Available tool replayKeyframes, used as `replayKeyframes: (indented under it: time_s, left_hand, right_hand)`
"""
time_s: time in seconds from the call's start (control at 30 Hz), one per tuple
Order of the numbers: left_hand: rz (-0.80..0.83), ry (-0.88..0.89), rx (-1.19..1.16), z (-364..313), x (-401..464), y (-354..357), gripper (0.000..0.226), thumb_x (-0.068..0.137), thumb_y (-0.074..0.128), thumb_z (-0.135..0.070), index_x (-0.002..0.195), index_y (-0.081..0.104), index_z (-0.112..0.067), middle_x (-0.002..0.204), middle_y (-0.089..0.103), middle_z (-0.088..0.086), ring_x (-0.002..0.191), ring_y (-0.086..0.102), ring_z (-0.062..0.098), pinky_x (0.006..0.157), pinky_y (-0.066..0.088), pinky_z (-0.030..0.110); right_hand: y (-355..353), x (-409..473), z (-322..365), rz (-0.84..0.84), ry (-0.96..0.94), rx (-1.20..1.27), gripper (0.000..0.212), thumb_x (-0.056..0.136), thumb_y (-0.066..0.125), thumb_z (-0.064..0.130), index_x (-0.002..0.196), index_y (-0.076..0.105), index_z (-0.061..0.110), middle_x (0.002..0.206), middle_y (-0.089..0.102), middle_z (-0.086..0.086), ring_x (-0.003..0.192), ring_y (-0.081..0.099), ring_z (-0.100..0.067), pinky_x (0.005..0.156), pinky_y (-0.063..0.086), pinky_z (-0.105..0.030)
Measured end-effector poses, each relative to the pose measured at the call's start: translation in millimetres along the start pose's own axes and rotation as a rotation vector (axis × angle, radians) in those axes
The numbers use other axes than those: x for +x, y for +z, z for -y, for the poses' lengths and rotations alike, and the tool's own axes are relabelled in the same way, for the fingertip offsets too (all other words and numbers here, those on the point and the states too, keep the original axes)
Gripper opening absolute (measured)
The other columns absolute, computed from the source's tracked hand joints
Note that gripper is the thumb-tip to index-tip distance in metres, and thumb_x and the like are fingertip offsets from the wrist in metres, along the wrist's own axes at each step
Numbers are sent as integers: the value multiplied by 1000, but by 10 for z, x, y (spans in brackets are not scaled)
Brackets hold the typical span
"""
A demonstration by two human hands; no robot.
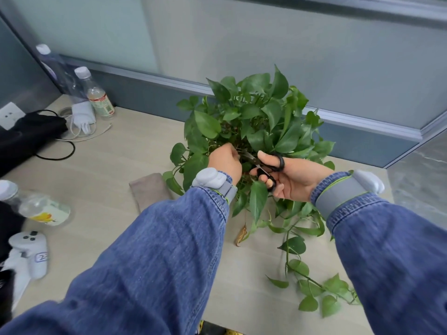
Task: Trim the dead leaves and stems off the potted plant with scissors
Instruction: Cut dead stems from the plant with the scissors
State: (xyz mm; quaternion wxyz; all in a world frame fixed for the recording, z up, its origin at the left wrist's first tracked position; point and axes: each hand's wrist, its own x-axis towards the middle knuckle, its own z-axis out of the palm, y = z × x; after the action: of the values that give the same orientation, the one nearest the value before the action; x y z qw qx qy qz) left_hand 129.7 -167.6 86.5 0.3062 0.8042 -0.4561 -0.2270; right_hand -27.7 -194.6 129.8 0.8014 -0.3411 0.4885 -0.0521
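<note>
A leafy green pothos plant (254, 122) sits on the light wood tabletop (116, 155), near the back edge by the grey wall. Its pot is hidden under the leaves. Long vines (312, 281) trail from it over the tabletop toward the front right corner.

The left hand (226, 163) reaches into the leaves at the front of the plant. Its fingers are curled and pinched together on something among the stems, but the leaves hide what it is. The right hand (292, 180) holds the black-handled scissors (264, 166). The thumb is through one loop and a finger is through the other. The blades are a little apart and point left into the plant, just beside the left hand's fingers.

A dry brown leaf (241, 235) lies on the tabletop in front of the plant. A folded brown cloth (148, 192) lies just left of the plant. Both arms wear blue denim sleeves (150, 267) and a grey wrist band (338, 197).

At the back left corner stand two plastic bottles (96, 95) and a white charger (83, 116) with its cable. Near the left edge lie another bottle (41, 209) and a white game controller (29, 250).
</note>
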Motion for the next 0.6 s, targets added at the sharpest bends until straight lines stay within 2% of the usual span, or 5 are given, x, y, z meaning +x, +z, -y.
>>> replayKeyframes:
  time_s: [0.23, 0.33, 0.43, 0.6]
  left_hand:
    - [44, 15, -2, 17, -8, -44, 13, 91, 52, -11, 93, 64, -13, 96, 67, 9, 77, 51, 23, 64, 34, 27]
    - [109, 75, 24, 35, -6, -70, 11, 90, 53, -11, 92, 64, -13, 95, 66, 10, 82, 57, 28, 65, 40, 29]
    - [146, 96, 38, 45, -12, -95, 11, 90, 55, -12, 94, 65, -13, 98, 67, 9, 88, 60, 29, 72, 48, 32]
    - [165, 111, 42, 69, -30, -142, 10, 91, 57, -12, 95, 65, -12, 99, 67, 9, 86, 59, 26, 72, 46, 29]
  right_hand:
    - [-97, -15, -12, 16, -1, -25, 46, 78, 71, 45, 102, 65, 6, 65, 58, -1, 46, 52, -6, 37, 36, -12]
    - [-148, -46, 11, 20, 12, -50, 46, 78, 71, 45, 103, 66, 6, 65, 59, -1, 45, 52, -5, 36, 37, -12]
    - [-165, -63, 29, 17, 29, -82, 47, 78, 72, 45, 104, 65, 7, 65, 59, -1, 44, 52, -5, 35, 36, -12]
    - [-187, -94, 17, 69, 64, -24, 54, 80, 68, 52, 109, 66, 7, 72, 58, -1, 52, 54, -8, 40, 40, -14]
